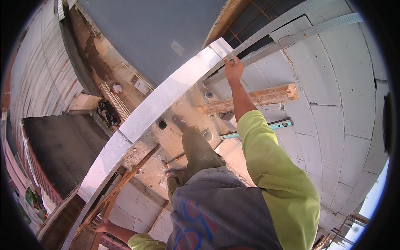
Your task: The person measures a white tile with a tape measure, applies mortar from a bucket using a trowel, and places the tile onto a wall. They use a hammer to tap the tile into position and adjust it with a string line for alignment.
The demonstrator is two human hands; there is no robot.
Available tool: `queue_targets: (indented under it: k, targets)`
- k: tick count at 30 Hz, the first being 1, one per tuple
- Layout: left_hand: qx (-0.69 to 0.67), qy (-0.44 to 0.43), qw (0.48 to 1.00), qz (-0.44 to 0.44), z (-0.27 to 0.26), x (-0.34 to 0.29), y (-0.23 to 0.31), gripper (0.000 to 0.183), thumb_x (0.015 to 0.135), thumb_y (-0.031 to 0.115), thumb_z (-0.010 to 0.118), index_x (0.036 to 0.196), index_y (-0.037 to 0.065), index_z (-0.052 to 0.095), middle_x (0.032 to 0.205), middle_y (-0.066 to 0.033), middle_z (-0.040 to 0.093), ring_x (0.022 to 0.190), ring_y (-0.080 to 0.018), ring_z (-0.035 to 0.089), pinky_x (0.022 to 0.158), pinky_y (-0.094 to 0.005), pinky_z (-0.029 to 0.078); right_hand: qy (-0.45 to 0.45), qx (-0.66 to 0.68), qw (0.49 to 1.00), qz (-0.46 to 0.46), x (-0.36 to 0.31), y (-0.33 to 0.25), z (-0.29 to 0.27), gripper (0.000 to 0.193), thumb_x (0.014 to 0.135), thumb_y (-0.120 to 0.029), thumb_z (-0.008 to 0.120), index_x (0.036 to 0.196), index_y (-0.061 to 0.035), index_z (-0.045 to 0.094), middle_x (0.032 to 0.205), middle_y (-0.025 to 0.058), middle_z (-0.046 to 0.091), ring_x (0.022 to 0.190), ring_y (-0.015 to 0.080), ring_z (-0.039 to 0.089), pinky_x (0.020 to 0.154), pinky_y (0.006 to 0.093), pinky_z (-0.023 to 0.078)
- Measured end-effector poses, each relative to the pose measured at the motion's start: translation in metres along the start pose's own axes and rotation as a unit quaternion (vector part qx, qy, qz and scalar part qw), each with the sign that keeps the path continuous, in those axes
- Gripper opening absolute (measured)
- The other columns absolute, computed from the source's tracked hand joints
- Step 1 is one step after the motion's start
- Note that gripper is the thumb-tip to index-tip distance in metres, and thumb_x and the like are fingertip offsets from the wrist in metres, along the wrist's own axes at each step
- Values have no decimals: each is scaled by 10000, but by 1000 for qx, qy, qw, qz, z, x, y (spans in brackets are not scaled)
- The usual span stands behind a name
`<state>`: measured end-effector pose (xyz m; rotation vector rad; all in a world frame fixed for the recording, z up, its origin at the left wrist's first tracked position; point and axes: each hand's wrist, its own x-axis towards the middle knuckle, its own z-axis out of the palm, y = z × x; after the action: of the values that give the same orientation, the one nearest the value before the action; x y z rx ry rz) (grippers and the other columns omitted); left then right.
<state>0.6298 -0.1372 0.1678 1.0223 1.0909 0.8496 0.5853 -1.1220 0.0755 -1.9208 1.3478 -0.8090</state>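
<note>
A curved-looking row of white blocks crosses in front of me, with a metal channel along its near lower edge. At the row's far right end, my right hand has its fingers curled over the metal channel. Down at the lower left, my left hand is closed around a wooden board below the row; part of its grip is hidden. Above that hand a long rough timber slants along the row. A turquoise spirit level lies under my right arm, touched by neither hand.
White block walling rises at the right, with a second metal strip across it. A thick wooden beam juts from it. Far below are round pipe openings and loose poles. Corrugated roofing lies at the left.
</note>
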Motion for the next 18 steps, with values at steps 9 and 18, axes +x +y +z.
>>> queue_targets:
  k: [9, 18]
  targets:
    - [543, -387, 721, -192, -30, -292, -105, 503, 1118, 382, 617, 1521, 81, 614, 1413, -138, 690, 1176, -269, 718, 1016, -422, 540, -22, 116, 990, 72, -2, 25, 6, 282, 1014, -250, 776, 1200, -39, 767, 980, 167, 811, 812, 300, 781, 790, 428, 597]
    - [522, -770, 342, 134, 178, -556, -130, 310, 1081, 222, 697, 1320, 28, 734, 1176, -208, 785, 994, -308, 795, 823, -432, 621, -52, -15, 998, 15, 17, 2, 19, 251, 1078, -275, 739, 1186, -49, 761, 826, 94, 789, 785, 188, 768, 735, 382, 590]
